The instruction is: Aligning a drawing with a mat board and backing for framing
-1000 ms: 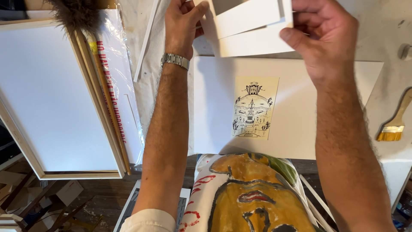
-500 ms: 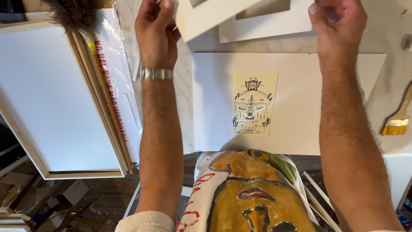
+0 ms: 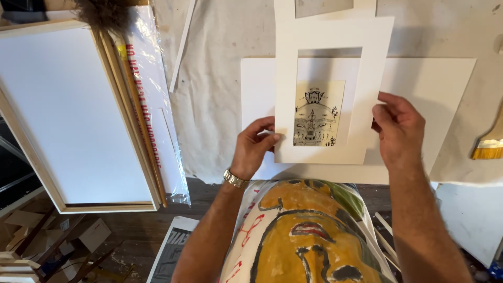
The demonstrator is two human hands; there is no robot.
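I hold a white mat frame (image 3: 373, 73) with a rectangular window by its lower sides, my left hand (image 3: 252, 148) on its left edge and my right hand (image 3: 399, 130) on its right edge. Through the window shows a small cream paper with a black ink drawing (image 3: 316, 113). The drawing lies on a larger white board (image 3: 429, 94) on the cloth-covered table (image 3: 220, 84). A second white mat piece (image 3: 325, 9) lies beyond the top of the held mat.
A stretched white canvas (image 3: 63, 115) with wooden bars stands at the left beside plastic-wrapped material (image 3: 152, 89). A flat paintbrush (image 3: 490, 147) lies at the right edge. A painted yellow and green face (image 3: 309, 236) fills the bottom middle.
Both hands have come down from the far side of the table, bringing one white mat frame toward me and over the ink drawing, which now shows through its window.
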